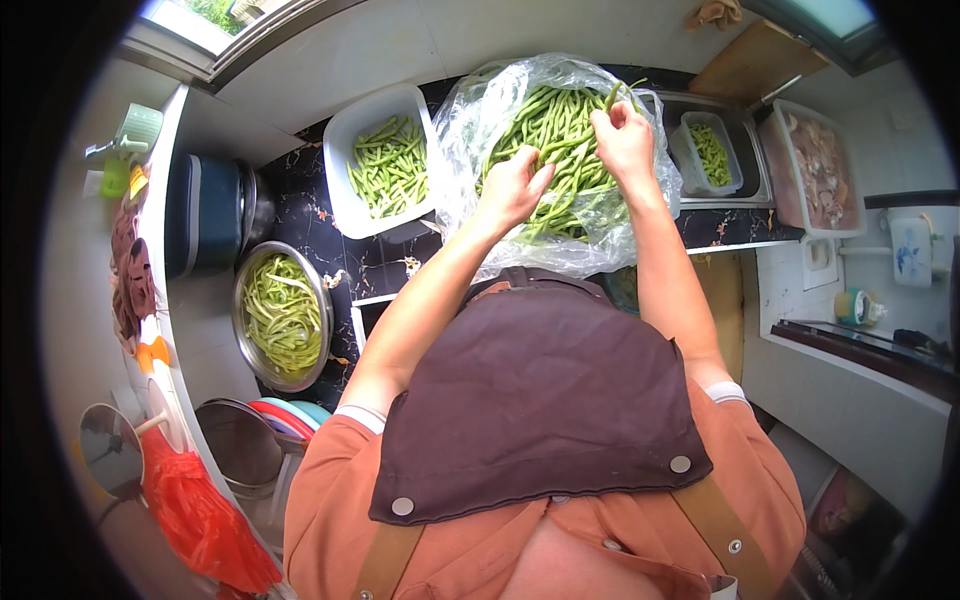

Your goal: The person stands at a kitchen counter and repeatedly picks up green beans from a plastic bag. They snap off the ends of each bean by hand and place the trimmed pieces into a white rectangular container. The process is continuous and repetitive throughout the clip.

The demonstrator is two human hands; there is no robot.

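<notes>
A large pile of long green beans lies in a clear plastic bag spread open on the counter before me. My right hand is at the pile's far right side, its thumb and fingertips pinched on a green bean that sticks up past them. Over the pile's left side is my left hand, thumb and forefinger a little apart and close to the beans. Whether it grips any is unclear. Left of the bag, a white plastic tub contains short bean pieces.
At the left, a steel bowl contains pale green strips in liquid. A small tub of bean pieces sits in the sink; beside it stands a bin of pinkish pieces. The dark counter has a marbled pattern.
</notes>
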